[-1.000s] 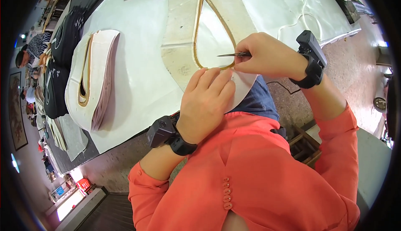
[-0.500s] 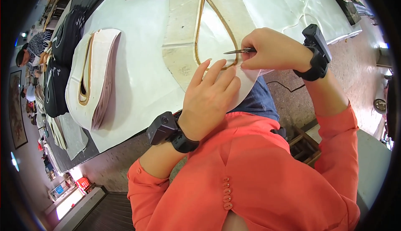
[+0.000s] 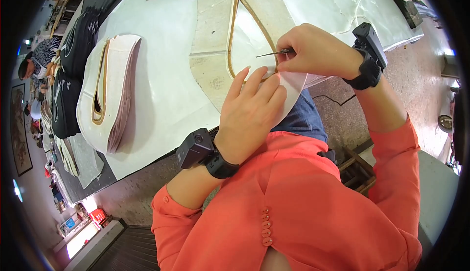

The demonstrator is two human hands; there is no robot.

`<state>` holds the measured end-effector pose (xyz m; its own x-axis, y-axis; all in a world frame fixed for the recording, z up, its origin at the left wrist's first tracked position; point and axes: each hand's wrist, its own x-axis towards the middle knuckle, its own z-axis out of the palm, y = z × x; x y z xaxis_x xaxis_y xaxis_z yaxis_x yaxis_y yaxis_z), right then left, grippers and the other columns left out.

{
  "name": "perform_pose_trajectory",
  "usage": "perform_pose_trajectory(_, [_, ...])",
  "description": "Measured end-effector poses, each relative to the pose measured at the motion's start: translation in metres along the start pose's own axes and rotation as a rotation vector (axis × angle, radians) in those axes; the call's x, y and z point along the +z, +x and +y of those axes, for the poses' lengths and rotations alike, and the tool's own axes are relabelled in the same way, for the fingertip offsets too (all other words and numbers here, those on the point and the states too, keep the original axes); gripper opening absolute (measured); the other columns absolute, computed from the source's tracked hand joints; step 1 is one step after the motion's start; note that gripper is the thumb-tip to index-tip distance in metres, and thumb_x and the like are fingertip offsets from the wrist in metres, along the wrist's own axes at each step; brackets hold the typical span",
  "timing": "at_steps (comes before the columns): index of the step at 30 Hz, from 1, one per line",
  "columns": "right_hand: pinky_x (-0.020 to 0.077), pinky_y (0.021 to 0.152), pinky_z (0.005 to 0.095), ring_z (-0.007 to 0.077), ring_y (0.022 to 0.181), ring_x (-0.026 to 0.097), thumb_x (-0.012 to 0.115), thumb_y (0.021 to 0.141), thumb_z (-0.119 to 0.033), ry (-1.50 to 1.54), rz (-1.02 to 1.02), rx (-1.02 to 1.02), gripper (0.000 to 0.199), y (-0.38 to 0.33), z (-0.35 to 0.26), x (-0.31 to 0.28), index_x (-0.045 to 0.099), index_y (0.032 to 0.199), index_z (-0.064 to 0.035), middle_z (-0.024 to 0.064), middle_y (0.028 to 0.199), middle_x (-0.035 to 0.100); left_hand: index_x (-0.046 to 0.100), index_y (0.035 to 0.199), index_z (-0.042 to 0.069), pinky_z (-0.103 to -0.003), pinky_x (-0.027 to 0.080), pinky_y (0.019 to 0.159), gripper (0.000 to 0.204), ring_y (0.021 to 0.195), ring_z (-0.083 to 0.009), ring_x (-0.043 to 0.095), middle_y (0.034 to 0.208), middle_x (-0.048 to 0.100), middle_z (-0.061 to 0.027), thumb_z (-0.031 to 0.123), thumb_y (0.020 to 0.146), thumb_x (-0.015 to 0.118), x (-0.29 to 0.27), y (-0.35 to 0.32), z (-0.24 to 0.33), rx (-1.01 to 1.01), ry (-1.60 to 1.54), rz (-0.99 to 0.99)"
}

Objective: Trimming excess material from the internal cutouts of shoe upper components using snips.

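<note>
Resting the spread left hand (image 3: pixel 250 114) over the near end of the pale panel (image 3: pixel 208 70), apparently to steady it; just rightward, seemingly pinching the brown rim (image 3: pixel 230 36) with the right hand (image 3: pixel 320 53), pointed tool (image 3: pixel 273 53) tucked in too, perhaps to avoid setting it down; well leftward, stacked white panels (image 3: pixel 117 70).

A pointed metal tool (image 3: pixel 284 51) is held in the grip; left of it, a matt, scuffed, paper-like panel (image 3: pixel 209 67) is backed by glossy, plastic-looking sheeting (image 3: pixel 164 89).
</note>
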<state>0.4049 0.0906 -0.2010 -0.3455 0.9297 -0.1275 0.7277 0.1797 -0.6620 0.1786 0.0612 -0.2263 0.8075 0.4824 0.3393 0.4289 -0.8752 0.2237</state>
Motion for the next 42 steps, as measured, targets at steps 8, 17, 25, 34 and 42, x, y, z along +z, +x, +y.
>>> perform_pose_trajectory(8, [0.0459, 0.059, 0.0357, 0.0241, 0.058, 0.054, 0.072, 0.077, -0.022, -0.046, -0.085, 0.054, 0.026, 0.005, -0.001, -0.007, 0.067, 0.078, 0.0038, 0.016, 0.064, 0.058, 0.061, 0.119, 0.008, -0.05, 0.043, 0.108, 0.032, 0.122, -0.029, 0.057, 0.128, 0.062, -0.0043, 0.01, 0.086, 0.061, 0.003, -0.001, 0.002, -0.016, 0.007, 0.001])
perform_pose_trajectory(17, [0.0447, 0.059, 0.0364, 0.024, 0.057, 0.052, 0.071, 0.077, -0.023, -0.006, -0.083, 0.07, 0.029, 0.009, 0.005, -0.01, 0.065, 0.077, 0.0051, 0.0187, 0.064, 0.055, 0.063, 0.114, 0.01, -0.05, 0.042, 0.109, 0.029, 0.123, -0.0292, 0.057, 0.126, 0.063, -0.0034, 0.011, 0.086, 0.066, 0.004, 0.0, 0.001, -0.04, -0.057, 0.0])
perform_pose_trajectory(25, [0.0453, 0.059, 0.0364, 0.0267, 0.057, 0.053, 0.07, 0.078, -0.023, 0.0, -0.091, 0.005, 0.029, 0.003, 0.004, -0.006, 0.065, 0.078, 0.0052, 0.0183, 0.064, 0.057, 0.064, 0.104, 0.01, -0.05, 0.042, 0.11, 0.018, 0.125, -0.0278, 0.057, 0.127, 0.065, -0.0009, 0.009, 0.086, 0.067, -0.002, -0.002, 0.003, -0.059, -0.027, 0.0])
perform_pose_trajectory(34, [0.0448, 0.059, 0.0354, 0.0226, 0.056, 0.05, 0.071, 0.078, -0.02, 0.021, -0.041, 0.078, 0.025, 0.008, 0.003, -0.003, 0.066, 0.078, 0.0045, 0.0154, 0.063, 0.056, 0.066, 0.11, 0.01, -0.05, 0.041, 0.111, 0.024, 0.124, -0.028, 0.058, 0.125, 0.066, -0.0006, 0.009, 0.086, 0.066, -0.003, -0.007, 0.005, -0.075, -0.032, 0.007])
perform_pose_trajectory(42, [0.0443, 0.059, 0.036, 0.0224, 0.056, 0.049, 0.072, 0.078, -0.021, 0.01, -0.096, 0.019, 0.029, -0.003, -0.002, -0.005, 0.064, 0.078, 0.0066, 0.0154, 0.062, 0.052, 0.067, 0.112, 0.011, -0.05, 0.042, 0.111, 0.026, 0.125, -0.0273, 0.058, 0.127, 0.065, 0.0001, 0.01, 0.087, 0.065, -0.009, -0.015, 0.005, -0.058, -0.002, -0.024])
